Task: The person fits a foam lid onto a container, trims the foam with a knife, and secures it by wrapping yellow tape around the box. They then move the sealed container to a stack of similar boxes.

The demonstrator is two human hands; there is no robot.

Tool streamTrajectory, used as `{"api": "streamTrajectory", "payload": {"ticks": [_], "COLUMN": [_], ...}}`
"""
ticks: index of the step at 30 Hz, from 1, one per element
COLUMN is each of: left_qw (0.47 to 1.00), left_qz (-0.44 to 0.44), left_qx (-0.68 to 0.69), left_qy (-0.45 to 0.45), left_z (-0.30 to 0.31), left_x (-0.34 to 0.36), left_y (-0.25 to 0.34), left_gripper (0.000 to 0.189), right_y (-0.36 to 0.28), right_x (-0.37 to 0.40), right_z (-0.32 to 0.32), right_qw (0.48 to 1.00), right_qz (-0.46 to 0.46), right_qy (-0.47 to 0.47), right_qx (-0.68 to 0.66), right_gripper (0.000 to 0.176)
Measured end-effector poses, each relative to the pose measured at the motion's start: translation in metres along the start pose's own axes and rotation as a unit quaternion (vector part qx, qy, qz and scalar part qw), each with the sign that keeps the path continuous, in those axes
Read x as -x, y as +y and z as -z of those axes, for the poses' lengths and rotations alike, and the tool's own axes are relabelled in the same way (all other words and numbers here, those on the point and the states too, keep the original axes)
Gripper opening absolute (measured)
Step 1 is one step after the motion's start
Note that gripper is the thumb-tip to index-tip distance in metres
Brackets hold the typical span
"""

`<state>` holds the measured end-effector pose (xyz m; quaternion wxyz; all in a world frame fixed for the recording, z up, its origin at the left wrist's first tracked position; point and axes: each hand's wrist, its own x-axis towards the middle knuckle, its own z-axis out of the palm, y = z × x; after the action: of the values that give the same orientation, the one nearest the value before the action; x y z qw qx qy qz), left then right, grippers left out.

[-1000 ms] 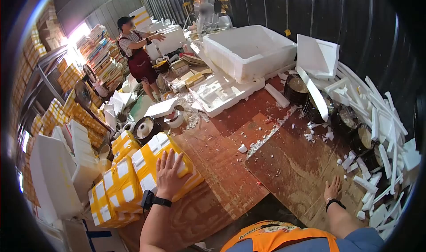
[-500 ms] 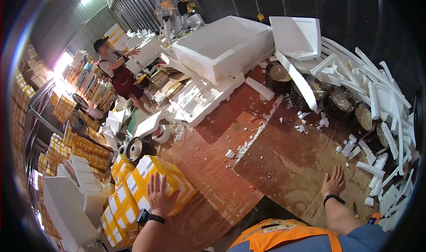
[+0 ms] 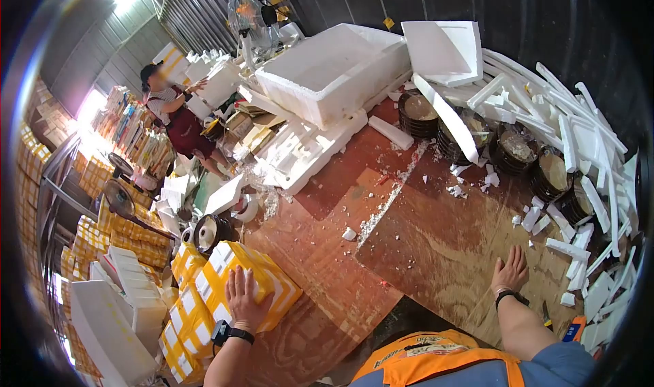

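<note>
My left hand (image 3: pixel 246 300), a watch on its wrist, rests with fingers stretched out against a white foam box wrapped in yellow tape (image 3: pixel 278 278). Beside that box, more taped boxes (image 3: pixel 184 326) sit to the left. Over on the right, my right hand (image 3: pixel 511 271) lies flat with spread fingers on the bare plywood part of the table (image 3: pixel 449 278); a dark band circles its wrist. Near my right forearm are a small yellow-and-black tool (image 3: pixel 547 315) and an orange-and-blue object (image 3: pixel 574 329).
A large white foam tub (image 3: pixel 327 74) stands at the back, a foam lid (image 3: pixel 446 53) beside it. Several tape rolls (image 3: pixel 512 152) and broken foam strips (image 3: pixel 545 108) line the right edge. A person (image 3: pixel 180 118) in a dark red apron stands at the far left, near a fan (image 3: pixel 251 16).
The view has shifted slightly, so the tub and tape rolls appear a little further left. Both hands keep nearly the same places. The other person's arms have moved slightly.
</note>
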<state>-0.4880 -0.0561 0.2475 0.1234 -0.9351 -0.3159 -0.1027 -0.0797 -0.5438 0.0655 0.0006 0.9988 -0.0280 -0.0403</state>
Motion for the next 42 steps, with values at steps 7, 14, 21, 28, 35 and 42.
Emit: {"api": "streamTrajectory", "payload": {"ticks": [7, 14, 21, 28, 35, 42], "left_qw": [1.0, 0.999, 0.999, 0.999, 1.0, 1.0], "left_qz": [-0.006, -0.009, 0.005, -0.002, 0.013, 0.018], "left_qx": [-0.005, -0.006, 0.004, 0.001, 0.01, -0.003], "left_qy": [0.008, 0.033, 0.036, 0.041, 0.026, 0.018], "left_z": [-0.001, -0.008, -0.005, -0.002, -0.001, -0.002], "left_x": [0.0, 0.003, 0.003, 0.003, 0.002, 0.002], "left_y": [-0.001, -0.003, -0.001, -0.001, -0.001, -0.004], "left_gripper": [0.082, 0.083, 0.081, 0.08, 0.08, 0.081], "right_y": [0.004, 0.002, -0.009, 0.001, 0.005, 0.009], "right_x": [-0.004, -0.005, 0.002, -0.004, -0.011, -0.017], "right_z": [-0.011, -0.002, 0.015, -0.011, -0.027, -0.037], "right_qw": [1.0, 1.0, 0.996, 0.998, 0.995, 0.992], "right_qz": [0.005, 0.002, -0.025, -0.005, 0.0, 0.0], "right_qy": [0.013, -0.018, -0.052, -0.004, 0.022, 0.037], "right_qx": [0.005, 0.022, 0.074, 0.068, 0.101, 0.118], "right_gripper": [0.061, 0.06, 0.059, 0.056, 0.055, 0.056]}}
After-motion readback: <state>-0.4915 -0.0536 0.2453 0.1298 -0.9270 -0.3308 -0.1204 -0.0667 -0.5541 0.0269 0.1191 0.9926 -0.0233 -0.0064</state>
